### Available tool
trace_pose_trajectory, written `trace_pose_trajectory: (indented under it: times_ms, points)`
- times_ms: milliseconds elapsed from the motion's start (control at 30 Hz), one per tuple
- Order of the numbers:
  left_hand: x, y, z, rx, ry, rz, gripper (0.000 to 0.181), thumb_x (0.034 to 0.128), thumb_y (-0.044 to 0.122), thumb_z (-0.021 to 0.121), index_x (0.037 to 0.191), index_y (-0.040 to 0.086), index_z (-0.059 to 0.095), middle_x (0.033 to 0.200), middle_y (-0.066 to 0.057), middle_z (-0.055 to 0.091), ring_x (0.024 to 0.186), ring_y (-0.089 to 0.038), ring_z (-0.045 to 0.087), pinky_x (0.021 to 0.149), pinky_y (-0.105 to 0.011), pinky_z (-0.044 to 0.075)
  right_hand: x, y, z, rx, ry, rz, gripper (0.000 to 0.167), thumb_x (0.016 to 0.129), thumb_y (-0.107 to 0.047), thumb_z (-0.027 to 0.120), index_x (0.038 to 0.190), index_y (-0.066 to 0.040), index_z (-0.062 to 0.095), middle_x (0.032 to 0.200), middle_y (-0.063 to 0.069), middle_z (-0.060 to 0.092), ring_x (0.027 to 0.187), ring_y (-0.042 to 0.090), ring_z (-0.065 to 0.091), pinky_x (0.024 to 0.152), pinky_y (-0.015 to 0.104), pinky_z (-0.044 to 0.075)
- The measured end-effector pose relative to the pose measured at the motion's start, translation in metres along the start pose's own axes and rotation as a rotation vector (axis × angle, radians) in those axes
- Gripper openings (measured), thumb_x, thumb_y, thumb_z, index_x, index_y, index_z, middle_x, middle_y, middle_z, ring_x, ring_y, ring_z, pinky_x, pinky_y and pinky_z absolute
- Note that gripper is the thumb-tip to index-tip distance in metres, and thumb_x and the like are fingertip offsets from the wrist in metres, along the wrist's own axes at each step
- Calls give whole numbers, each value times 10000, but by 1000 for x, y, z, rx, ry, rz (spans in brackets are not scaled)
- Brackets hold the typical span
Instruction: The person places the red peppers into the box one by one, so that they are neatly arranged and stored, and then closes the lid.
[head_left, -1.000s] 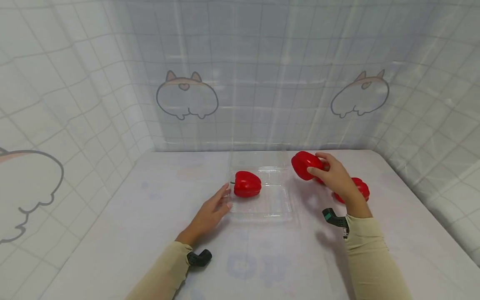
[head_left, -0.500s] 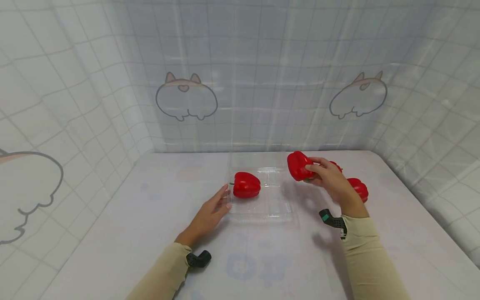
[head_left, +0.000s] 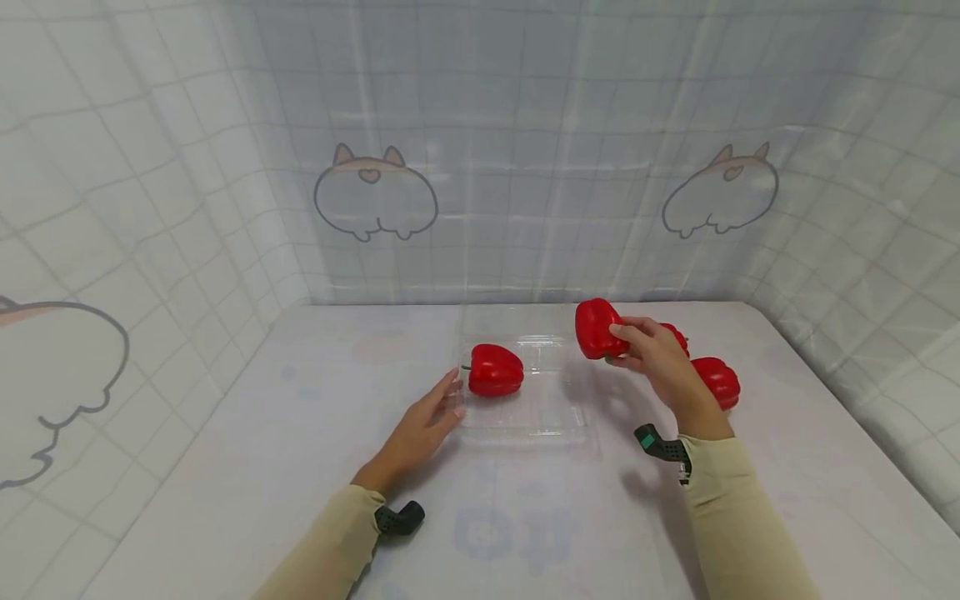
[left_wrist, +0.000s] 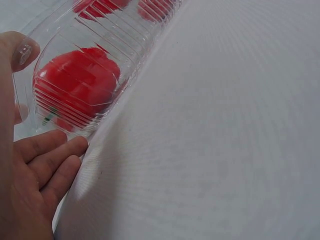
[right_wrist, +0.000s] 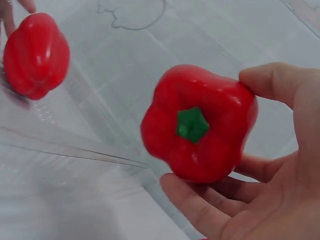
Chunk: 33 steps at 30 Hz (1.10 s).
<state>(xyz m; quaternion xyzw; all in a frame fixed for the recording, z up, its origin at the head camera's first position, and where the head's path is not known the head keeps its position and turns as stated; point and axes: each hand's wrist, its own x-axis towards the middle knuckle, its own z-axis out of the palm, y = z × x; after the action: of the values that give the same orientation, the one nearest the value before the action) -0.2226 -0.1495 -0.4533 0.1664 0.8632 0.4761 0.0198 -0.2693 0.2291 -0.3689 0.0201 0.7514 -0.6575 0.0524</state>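
A red bell pepper [head_left: 596, 327] hangs above the right rear of a clear plastic container [head_left: 553, 410]. My right hand [head_left: 663, 367] holds it between thumb and fingers. In the right wrist view, the green stem [right_wrist: 192, 125] of this pepper faces the camera. A second red bell pepper [head_left: 495, 371] lies on its side in the left part of the container, stem toward the left. My left hand [head_left: 415, 429] touches the container's left wall with extended, spread fingers. Through the ribbed plastic, the left wrist view shows the pepper [left_wrist: 80, 80] inside.
Two more red bell peppers, a nearer one [head_left: 717, 383] and a farther one [head_left: 677, 337] partly hidden by my right hand, lie on the table's right side. The container's clear lid [head_left: 517, 319] stands at its back. White grid-patterned curtains [head_left: 510, 167] enclose the table.
My right hand has shifted the held pepper slightly left toward the container and turned it more upright. The left hand and the pepper in the container have stayed in place.
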Motion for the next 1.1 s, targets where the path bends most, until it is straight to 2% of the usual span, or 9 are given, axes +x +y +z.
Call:
trace_pose_trajectory:
  times_ms: [200,433,700,867,967,1100]
  points:
    - [0,0,1,7,-3,7,667,1022,325,574,1604,289,253,1547,-16,441,1348,-241,499,1103,-512,390,-5,4,3,14,22,12,818,923,-461,698,1535,-69,321,1501,149,404,1313,353,460,1044,447,464]
    - [1,-2,2,-4,0,22,674,1018,346,575,1606,265,256,1538,-24,452,1335,-246,512,1104,-517,387,-12,5,9,133,-36,-46,731,975,-318,649,1540,-68,258,1531,151,344,1336,357,429,986,413,513]
    - [-1,-1,1,-5,6,13,681,1014,362,579,1605,280,253,1532,-26,459,1322,-250,524,1094,-527,396,-13,8,11,230,-126,-154,762,977,-126,593,1615,-229,189,1584,125,247,1374,372,344,956,453,527]
    - [-1,0,1,-1,6,20,678,1015,355,578,1605,273,255,1530,-25,461,1317,-241,528,1093,-521,402,-13,10,11,251,-135,-173,727,991,-132,573,1613,-219,208,1575,123,258,1357,354,359,938,429,539]
    - [0,-1,1,1,8,22,676,1015,359,576,1605,278,255,1531,-26,459,1321,-245,524,1093,-528,399,-13,10,11,258,-138,-162,718,985,-136,582,1604,-200,223,1558,121,276,1341,337,378,927,415,547]
    - [0,-2,1,0,9,22,676,1015,360,576,1605,277,255,1533,-27,457,1324,-249,521,1093,-532,397,-13,9,13,264,-136,-139,723,973,-127,587,1589,-165,209,1538,127,296,1319,343,418,926,453,544]
